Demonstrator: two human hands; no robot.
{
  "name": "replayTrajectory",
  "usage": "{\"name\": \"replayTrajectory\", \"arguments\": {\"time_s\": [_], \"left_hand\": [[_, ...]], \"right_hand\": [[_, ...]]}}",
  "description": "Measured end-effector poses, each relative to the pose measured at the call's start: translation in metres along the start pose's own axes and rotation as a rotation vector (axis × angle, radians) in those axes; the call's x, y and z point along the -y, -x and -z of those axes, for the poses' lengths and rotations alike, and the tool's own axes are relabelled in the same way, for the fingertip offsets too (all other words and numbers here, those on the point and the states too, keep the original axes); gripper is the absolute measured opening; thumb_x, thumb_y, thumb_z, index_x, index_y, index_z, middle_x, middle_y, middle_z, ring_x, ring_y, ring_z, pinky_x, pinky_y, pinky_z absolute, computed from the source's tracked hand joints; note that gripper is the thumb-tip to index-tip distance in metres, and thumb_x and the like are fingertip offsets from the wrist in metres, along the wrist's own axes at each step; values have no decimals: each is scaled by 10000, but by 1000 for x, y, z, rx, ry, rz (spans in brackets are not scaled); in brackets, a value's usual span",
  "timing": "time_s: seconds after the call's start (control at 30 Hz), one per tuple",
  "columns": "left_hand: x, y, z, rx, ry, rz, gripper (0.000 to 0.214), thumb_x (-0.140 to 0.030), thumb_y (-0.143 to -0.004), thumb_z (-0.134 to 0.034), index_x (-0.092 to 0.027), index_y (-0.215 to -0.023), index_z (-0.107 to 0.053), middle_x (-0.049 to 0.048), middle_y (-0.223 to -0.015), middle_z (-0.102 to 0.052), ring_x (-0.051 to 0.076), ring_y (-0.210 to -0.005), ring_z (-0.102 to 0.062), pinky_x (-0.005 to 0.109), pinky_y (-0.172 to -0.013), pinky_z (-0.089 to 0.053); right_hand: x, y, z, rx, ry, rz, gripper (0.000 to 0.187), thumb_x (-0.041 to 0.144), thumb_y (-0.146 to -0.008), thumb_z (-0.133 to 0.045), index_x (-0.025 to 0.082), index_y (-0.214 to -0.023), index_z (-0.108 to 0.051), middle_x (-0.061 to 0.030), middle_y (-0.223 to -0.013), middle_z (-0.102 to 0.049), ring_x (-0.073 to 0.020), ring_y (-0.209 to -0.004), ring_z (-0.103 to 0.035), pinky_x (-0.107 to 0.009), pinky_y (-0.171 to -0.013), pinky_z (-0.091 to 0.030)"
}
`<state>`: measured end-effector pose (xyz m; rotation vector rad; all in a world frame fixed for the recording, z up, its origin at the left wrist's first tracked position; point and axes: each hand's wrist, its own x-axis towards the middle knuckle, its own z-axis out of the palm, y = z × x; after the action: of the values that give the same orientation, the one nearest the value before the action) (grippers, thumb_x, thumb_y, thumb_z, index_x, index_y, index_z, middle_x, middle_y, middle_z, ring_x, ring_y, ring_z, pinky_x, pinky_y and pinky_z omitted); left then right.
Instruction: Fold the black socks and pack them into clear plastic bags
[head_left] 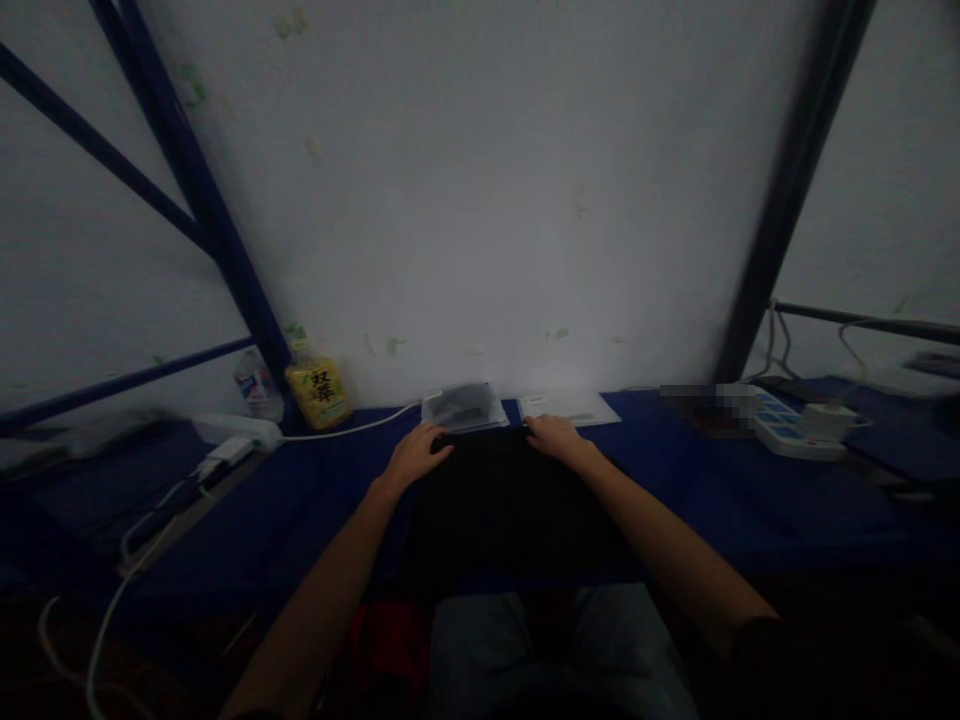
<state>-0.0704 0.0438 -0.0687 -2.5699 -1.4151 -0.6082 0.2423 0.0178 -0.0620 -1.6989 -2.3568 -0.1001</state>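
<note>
A black cloth (510,510), probably a garment, lies on the blue table in front of me and reaches toward its near edge. My left hand (418,455) rests at the cloth's far left corner, thumb apart from the fingers. At the far right corner my right hand (556,438) lies with its fingers stretched over the cloth's edge. Just beyond the left hand is a clear plastic bag (463,408) with something dark in it. Another flat, whitish plastic bag (574,407) lies behind the right hand. Dim light hides the cloth's folds.
A yellow package (321,393) and a plastic bottle (259,385) stand at the back left. White power strips sit on both sides, one at the left (238,430), one at the right (795,425). Cables hang at the left edge. Blue frame bars (217,230) rise against the wall.
</note>
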Motion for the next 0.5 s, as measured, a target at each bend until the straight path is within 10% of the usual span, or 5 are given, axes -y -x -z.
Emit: {"name": "replayTrajectory", "arguments": {"time_s": [0.3,0.5], "left_hand": [[-6,-6,5,-99,164,76,279,-317,-822,-609,-184,-1067,-595,54,-996,-630,205,-935,-582,322,-853,-456],[-21,4,49,-278,312,103,205,-363,-830,-606,-183,-902,-673,45,-895,-655,198,-870,-604,339,-837,-473]], "right_hand": [[8,-3,-2,-168,-6,33,223,175,-914,-429,209,-1037,-612,-141,-1161,-563,-286,-1138,-478,-370,-828,-468],[-3,16,32,-360,-379,108,188,184,-829,-509,193,-982,-618,-78,-1003,-646,-227,-1000,-554,-366,-911,-424]]}}
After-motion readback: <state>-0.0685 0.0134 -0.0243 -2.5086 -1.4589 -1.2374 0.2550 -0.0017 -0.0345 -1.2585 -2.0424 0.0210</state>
